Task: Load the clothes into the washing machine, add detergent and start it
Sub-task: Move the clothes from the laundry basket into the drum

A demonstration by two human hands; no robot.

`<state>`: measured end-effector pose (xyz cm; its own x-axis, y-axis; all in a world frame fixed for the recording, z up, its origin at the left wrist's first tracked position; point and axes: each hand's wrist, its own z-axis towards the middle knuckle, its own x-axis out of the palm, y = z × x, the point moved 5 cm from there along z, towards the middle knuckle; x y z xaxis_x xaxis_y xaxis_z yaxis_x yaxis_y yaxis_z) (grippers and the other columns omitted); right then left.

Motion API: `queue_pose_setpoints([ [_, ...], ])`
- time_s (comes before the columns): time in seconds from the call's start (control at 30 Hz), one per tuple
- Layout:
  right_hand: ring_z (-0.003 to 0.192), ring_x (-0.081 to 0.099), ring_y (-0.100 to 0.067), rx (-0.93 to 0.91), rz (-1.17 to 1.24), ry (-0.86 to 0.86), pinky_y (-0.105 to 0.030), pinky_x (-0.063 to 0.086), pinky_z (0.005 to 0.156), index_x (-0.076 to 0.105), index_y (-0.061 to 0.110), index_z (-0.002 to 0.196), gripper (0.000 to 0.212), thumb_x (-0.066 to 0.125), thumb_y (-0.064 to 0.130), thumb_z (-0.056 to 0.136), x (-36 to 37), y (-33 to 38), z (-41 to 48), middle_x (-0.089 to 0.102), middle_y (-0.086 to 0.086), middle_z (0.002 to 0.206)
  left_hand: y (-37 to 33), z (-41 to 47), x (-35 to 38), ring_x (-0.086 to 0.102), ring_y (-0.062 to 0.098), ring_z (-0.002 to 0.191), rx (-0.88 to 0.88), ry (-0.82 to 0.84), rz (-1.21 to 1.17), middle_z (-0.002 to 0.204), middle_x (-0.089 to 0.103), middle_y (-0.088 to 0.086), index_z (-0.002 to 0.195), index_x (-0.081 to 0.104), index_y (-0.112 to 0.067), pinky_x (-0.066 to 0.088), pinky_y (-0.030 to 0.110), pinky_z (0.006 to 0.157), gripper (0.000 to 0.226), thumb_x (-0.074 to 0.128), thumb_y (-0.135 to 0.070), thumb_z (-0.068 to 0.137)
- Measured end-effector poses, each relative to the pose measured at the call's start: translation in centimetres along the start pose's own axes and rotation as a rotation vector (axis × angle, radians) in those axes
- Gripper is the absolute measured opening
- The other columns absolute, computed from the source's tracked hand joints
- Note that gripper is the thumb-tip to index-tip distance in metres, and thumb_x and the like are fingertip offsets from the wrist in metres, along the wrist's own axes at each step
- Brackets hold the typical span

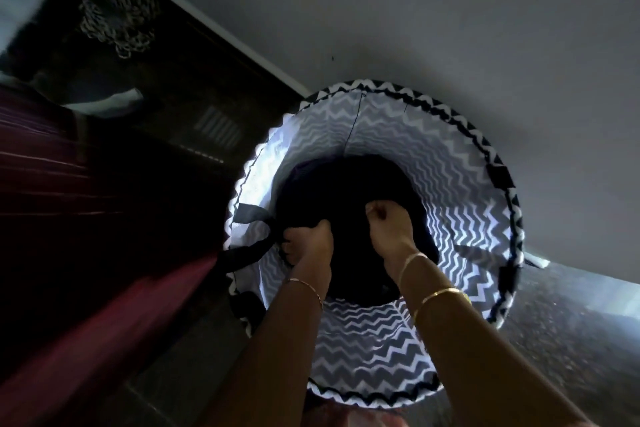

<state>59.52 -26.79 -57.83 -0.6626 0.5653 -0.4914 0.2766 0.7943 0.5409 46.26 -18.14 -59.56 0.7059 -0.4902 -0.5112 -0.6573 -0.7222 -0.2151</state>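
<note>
A round laundry basket (460,184) with a black-and-white zigzag pattern stands open below me, against a pale wall. Dark clothes (346,191) lie bunched at its bottom. Both my arms reach down into it. My left hand (306,243) grips a fold of the dark cloth near the basket's left side. My right hand (389,224) is curled into a fist around the cloth near the middle. The washing machine and detergent are not in view.
A black strap handle (249,250) hangs off the basket's left rim. Maroon fabric (69,288) fills the left side of the view. A dark door or cabinet (166,80) stands behind at the upper left. Dim floor (571,322) shows to the right.
</note>
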Motion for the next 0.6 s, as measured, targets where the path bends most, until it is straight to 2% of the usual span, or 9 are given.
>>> queue_pose_setpoints([
  [0.1,0.079,0.060,-0.022,0.148,0.427,0.065,-0.040,0.053,0.082,0.065,0.012,0.086,0.015,0.054,0.020,0.094,-1.4,0.4,-3.4,0.066,-0.013,0.087,0.6,-2.4,-0.8,0.049,0.037,0.125,0.034,0.013,-0.092,0.136,0.050,0.023,0.135,0.043,0.000,0.040,0.043,0.106,0.077,0.074,-0.034,0.073],
  [0.17,0.076,0.064,-0.022,0.200,0.747,0.185,-0.037,0.056,0.077,0.062,0.008,0.086,0.018,0.049,0.014,0.097,-2.9,1.8,-6.4,0.067,-0.014,0.083,0.8,-4.3,-1.1,0.051,0.037,0.123,-0.023,0.056,-0.178,0.133,0.053,0.022,0.132,0.046,0.001,0.041,0.044,0.105,0.084,0.076,-0.046,0.069],
  [0.23,0.076,0.067,-0.017,0.183,0.958,0.318,-0.029,0.057,0.072,0.061,0.004,0.090,0.017,0.046,0.009,0.096,-4.7,3.6,-9.4,0.068,-0.010,0.082,1.0,-6.1,-1.6,0.060,0.035,0.110,-0.137,0.130,-0.351,0.120,0.064,0.019,0.129,0.051,-0.006,0.049,0.047,0.097,0.104,0.076,-0.067,0.049],
  [0.27,0.080,0.067,-0.017,0.153,1.026,0.377,-0.029,0.056,0.075,0.061,0.004,0.093,0.015,0.047,0.010,0.094,-5.8,4.7,-11.1,0.068,-0.010,0.085,0.7,-8.0,-2.2,0.064,0.033,0.103,-0.192,0.222,-0.404,0.112,0.068,0.015,0.126,0.054,-0.011,0.051,0.048,0.093,0.109,0.074,-0.075,0.040],
  [0.33,0.086,0.068,-0.019,0.118,1.142,0.449,-0.032,0.056,0.082,0.062,0.003,0.095,0.016,0.050,0.012,0.088,-7.4,6.0,-13.9,0.069,-0.011,0.092,-0.6,-11.7,-3.2,0.064,0.029,0.099,-0.232,0.466,-0.462,0.107,0.068,0.009,0.117,0.059,-0.015,0.047,0.046,0.094,0.097,0.067,-0.083,0.048],
  [0.43,0.087,0.070,-0.021,0.058,1.214,0.587,-0.036,0.057,0.082,0.069,0.003,0.085,0.015,0.064,0.013,0.076,-9.3,8.6,-18.9,0.071,-0.014,0.091,-2.1,-17.0,-5.4,0.064,0.029,0.089,-0.277,0.777,-0.498,0.096,0.068,0.012,0.096,0.067,-0.008,0.051,0.042,0.082,0.077,0.058,-0.078,0.065],
  [0.5,0.089,0.070,-0.025,0.026,1.210,0.695,-0.038,0.056,0.082,0.070,0.001,0.090,0.028,0.078,0.014,0.067,-9.9,10.0,-22.3,0.070,-0.018,0.095,-3.4,-20.8,-7.1,0.064,0.023,0.075,-0.259,0.998,-0.625,0.088,0.066,0.009,0.094,0.068,-0.010,0.053,0.035,0.072,0.061,0.074,-0.063,0.065],
  [0.57,0.093,0.067,-0.029,0.039,1.167,0.741,-0.042,0.054,0.086,0.066,-0.006,0.103,0.048,0.085,0.014,0.063,-10.2,11.0,-25.0,0.067,-0.022,0.101,-4.2,-23.6,-9.0,0.063,0.020,0.070,-0.192,1.084,-0.673,0.084,0.066,0.008,0.098,0.068,-0.013,0.053,0.030,0.066,0.047,0.083,-0.039,0.062],
  [0.6,0.095,0.065,-0.031,0.045,1.128,0.751,-0.043,0.053,0.088,0.063,-0.008,0.106,0.049,0.083,0.012,0.066,-10.3,11.5,-26.4,0.065,-0.024,0.102,-4.2,-24.8,-10.1,0.065,0.020,0.067,-0.176,1.083,-0.668,0.080,0.068,0.009,0.094,0.069,-0.010,0.055,0.027,0.062,0.041,0.079,-0.032,0.061],
])
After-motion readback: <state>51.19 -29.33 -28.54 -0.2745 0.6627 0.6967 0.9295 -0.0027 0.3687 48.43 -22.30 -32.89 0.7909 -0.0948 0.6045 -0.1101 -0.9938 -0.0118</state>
